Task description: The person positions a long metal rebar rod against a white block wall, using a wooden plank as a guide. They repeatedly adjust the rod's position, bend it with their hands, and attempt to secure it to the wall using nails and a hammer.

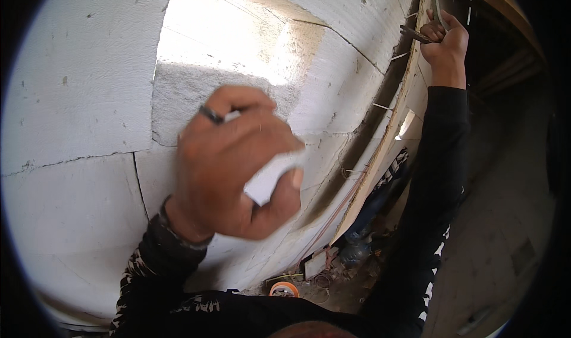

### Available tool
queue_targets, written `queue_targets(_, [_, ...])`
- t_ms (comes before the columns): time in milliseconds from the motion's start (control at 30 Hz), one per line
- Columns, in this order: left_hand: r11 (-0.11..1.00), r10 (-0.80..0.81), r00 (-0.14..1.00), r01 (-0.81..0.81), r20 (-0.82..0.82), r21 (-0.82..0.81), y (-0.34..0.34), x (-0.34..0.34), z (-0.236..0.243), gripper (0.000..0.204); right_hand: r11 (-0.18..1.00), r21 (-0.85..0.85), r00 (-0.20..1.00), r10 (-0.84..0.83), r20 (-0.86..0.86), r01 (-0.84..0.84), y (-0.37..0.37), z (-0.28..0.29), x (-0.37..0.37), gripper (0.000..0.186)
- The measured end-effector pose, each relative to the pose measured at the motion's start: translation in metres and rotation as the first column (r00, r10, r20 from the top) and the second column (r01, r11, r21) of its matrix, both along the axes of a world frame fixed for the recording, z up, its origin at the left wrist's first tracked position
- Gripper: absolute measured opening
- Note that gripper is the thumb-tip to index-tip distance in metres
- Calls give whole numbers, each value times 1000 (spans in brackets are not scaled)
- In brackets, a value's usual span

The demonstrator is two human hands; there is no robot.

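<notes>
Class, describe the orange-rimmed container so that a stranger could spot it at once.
Start from the pale block wall and find the left hand in front of it. Drop toward the picture's lower edge, just above the black top: there sits the round container. Its bright orange sets it apart from the dull debris nearby.

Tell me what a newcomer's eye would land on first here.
Probably the large, blurred left hand at the centre, wearing a dark ring and curled around a small white piece. Above it, a brightly lit recess glares in the white block wall. At upper right, the right hand grips a grey metal tool.
</notes>
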State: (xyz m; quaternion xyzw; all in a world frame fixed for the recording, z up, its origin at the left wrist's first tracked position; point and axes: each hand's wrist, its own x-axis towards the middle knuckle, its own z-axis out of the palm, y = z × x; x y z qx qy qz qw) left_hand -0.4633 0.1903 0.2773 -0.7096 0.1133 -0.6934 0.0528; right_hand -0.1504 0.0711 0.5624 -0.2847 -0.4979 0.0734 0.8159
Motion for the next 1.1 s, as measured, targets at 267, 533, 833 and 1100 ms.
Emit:
queue_targets(267, [542,641,460,-838,-614,-62,25,12,79,60,742,670,997,-66,40,22,58,-42,-59,14])
queue_targets(533, [436,497,200,-899,-844,44,33,2,104,88,645,484,807,-481,-343,591,-21,8,-62,9])
queue_targets(833, [491,461,205,-870,-864,55,29,-1,104,63,736,291,790,-591,-164,611,-186,109,-14,15])
queue_targets(1100, [469,437,188,-882,-879,44,28,-9,97,52,849,105,854,-508,-110,518,-225,115,11,17])
